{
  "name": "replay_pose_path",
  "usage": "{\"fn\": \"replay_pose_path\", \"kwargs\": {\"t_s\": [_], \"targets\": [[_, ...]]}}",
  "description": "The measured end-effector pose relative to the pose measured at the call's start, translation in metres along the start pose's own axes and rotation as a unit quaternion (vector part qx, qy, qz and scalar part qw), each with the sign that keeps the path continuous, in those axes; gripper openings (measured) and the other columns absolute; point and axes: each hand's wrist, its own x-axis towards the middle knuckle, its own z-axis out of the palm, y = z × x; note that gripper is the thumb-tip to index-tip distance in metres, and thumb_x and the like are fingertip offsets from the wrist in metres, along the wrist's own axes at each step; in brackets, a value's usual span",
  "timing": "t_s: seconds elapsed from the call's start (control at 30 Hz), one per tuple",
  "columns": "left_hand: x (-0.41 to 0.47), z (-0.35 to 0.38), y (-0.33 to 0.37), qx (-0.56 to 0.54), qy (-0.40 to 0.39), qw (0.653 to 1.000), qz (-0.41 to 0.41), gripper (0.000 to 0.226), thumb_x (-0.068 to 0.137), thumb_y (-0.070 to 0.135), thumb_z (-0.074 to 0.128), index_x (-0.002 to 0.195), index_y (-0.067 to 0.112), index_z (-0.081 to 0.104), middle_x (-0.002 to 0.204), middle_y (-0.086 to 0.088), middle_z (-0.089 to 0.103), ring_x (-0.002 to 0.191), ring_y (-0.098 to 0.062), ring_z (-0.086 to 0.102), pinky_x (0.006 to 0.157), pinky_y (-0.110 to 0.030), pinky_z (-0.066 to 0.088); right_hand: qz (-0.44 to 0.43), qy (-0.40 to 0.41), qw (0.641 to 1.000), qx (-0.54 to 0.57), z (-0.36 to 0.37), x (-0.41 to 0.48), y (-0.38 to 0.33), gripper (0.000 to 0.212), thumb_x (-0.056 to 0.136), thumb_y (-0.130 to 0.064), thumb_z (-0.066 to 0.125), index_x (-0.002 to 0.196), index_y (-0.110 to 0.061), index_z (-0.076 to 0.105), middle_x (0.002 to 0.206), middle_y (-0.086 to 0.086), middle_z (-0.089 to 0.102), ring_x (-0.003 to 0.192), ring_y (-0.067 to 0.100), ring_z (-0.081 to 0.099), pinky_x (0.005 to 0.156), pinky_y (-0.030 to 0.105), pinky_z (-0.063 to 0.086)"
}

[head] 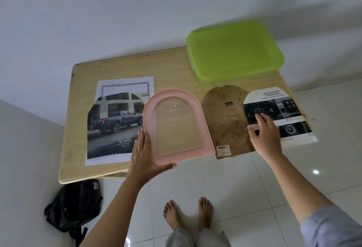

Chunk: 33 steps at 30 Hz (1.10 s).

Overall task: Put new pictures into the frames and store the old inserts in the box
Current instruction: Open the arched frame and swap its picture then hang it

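Note:
My left hand (144,155) grips the lower left corner of a pink arched picture frame (177,125), tilted above the wooden table (121,66); its pane is see-through with nothing behind it. My right hand (264,135) hovers with fingers apart over an arch-cut picture of a car interior (284,113) at the table's right edge. A brown stained backing board (225,121) lies flat between the frame and that picture. At the left lies an arch-cut truck picture (113,123) on a white bordered sheet (125,84). The box with the green lid (235,50) stands shut at the back right.
The table stands against a white wall, with its front edge close to me. A black backpack (74,205) lies on the tiled floor under the table's front left corner. My bare feet stand on the tiles below the frame.

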Motion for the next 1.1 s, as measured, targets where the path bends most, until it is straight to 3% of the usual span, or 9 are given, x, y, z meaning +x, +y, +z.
{"fn": "replay_pose_path", "kwargs": {"t_s": [0.1,0.17,0.33,0.47,0.57,0.67,0.8,0.97,1.1], "targets": [[0.0,0.0,0.0,0.004,0.001,1.0,0.0,0.144,0.045,0.089,0.055,0.144,0.018,-0.021,0.156,-0.004,-0.013,0.142,-0.016,-0.016,0.115,-0.037,-0.004,0.036,-0.045,0.998,0.005,-0.004,0.018,0.01,0.058,0.095,-0.034,0.045,0.143,-0.007,0.029,0.153,0.012,0.022,0.143,0.03,0.012,0.115,0.048,0.015],[0.001,-0.001,0.0,0.007,0.001,1.0,-0.002,0.144,0.045,0.09,0.053,0.145,0.017,-0.02,0.156,-0.005,-0.013,0.142,-0.017,-0.015,0.115,-0.037,-0.004,0.04,-0.049,0.998,-0.006,-0.006,0.023,0.01,0.06,0.094,-0.036,0.045,0.144,-0.008,0.026,0.154,0.012,0.017,0.144,0.03,0.006,0.115,0.047,0.011],[0.0,0.0,0.001,0.007,0.0,1.0,0.001,0.143,0.045,0.087,0.057,0.146,0.016,-0.015,0.157,-0.004,-0.008,0.144,-0.02,-0.008,0.116,-0.041,0.001,0.014,0.027,0.999,-0.037,-0.003,0.009,-0.003,0.052,0.089,-0.037,0.052,0.129,-0.004,0.045,0.131,0.02,0.044,0.121,0.037,0.04,0.097,0.049,0.039],[0.0,0.0,0.001,0.011,0.001,1.0,-0.002,0.143,0.045,0.088,0.056,0.145,0.018,-0.019,0.157,-0.003,-0.011,0.144,-0.018,-0.011,0.115,-0.038,-0.003,0.038,0.014,0.999,-0.011,-0.002,0.009,0.001,0.06,0.087,-0.042,0.053,0.132,-0.003,0.042,0.135,0.019,0.042,0.123,0.036,0.038,0.097,0.049,0.041],[-0.001,-0.001,0.002,0.011,0.004,1.0,-0.002,0.142,0.045,0.089,0.053,0.144,0.018,-0.02,0.157,-0.003,-0.011,0.143,-0.017,-0.012,0.113,-0.035,-0.005,0.026,0.007,0.999,0.023,-0.005,0.012,0.007,0.065,0.086,-0.042,0.056,0.134,-0.001,0.04,0.142,0.018,0.036,0.133,0.034,0.03,0.109,0.055,0.027],[-0.001,0.0,0.003,0.012,0.008,1.0,-0.002,0.141,0.045,0.09,0.051,0.144,0.018,-0.02,0.157,-0.003,-0.011,0.143,-0.017,-0.012,0.113,-0.035,-0.005,0.0,-0.02,1.0,0.007,-0.007,0.011,0.013,0.068,0.089,-0.044,0.05,0.141,-0.003,0.032,0.15,0.014,0.025,0.141,0.029,0.017,0.115,0.05,0.01],[-0.001,0.0,0.003,0.01,0.008,1.0,-0.003,0.141,0.045,0.09,0.05,0.144,0.02,-0.021,0.157,-0.003,-0.011,0.14,-0.012,-0.016,0.113,-0.035,-0.004,-0.013,-0.056,0.998,-0.021,-0.001,0.008,0.022,0.082,0.087,-0.063,0.03,0.147,-0.009,0.014,0.156,0.009,0.009,0.144,0.023,0.004,0.116,0.045,0.003],[-0.001,0.001,0.002,0.008,0.006,1.0,-0.003,0.139,0.045,0.09,0.051,0.141,0.025,-0.026,0.156,-0.002,-0.013,0.139,-0.012,-0.019,0.114,-0.037,-0.003,-0.015,-0.062,0.998,-0.026,0.005,0.006,0.022,0.092,0.077,-0.07,0.007,0.149,-0.012,0.004,0.157,0.004,-0.001,0.145,0.019,-0.004,0.116,0.042,-0.003],[-0.002,0.0,0.003,0.002,0.007,1.0,-0.003,0.139,0.045,0.091,0.05,0.14,0.027,-0.029,0.156,-0.001,-0.014,0.139,-0.01,-0.019,0.114,-0.035,-0.004,-0.023,-0.067,0.997,-0.019,0.007,0.001,0.018,0.086,0.083,-0.067,0.014,0.149,-0.013,0.005,0.157,0.003,0.0,0.145,0.018,-0.004,0.116,0.041,-0.003]]}}
